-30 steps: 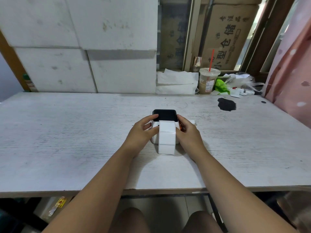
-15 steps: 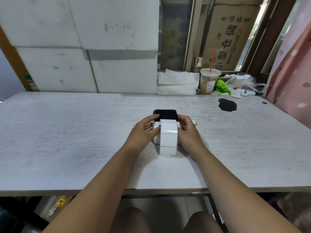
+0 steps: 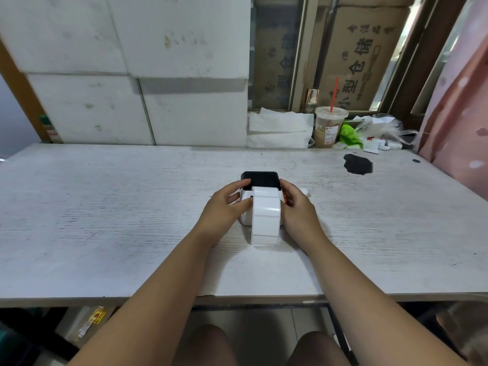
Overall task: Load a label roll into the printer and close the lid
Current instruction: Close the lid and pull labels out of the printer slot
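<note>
— How many things are on the desk (image 3: 132, 220)?
— One printer (image 3: 260, 196), one strip of white labels (image 3: 265, 220) hanging down its front, and two hands.
— Any change from half a second back?
— Hardly; both hands have stayed put.
— And the grip?
— The left hand (image 3: 227, 207) and right hand (image 3: 297, 210) press the printer's sides, fingers curled; the strip lies between them, apparently untouched.

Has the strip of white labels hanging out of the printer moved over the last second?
No. The label strip ends at the same spot on the table, in front of the printer, both hands flanking it.
</note>
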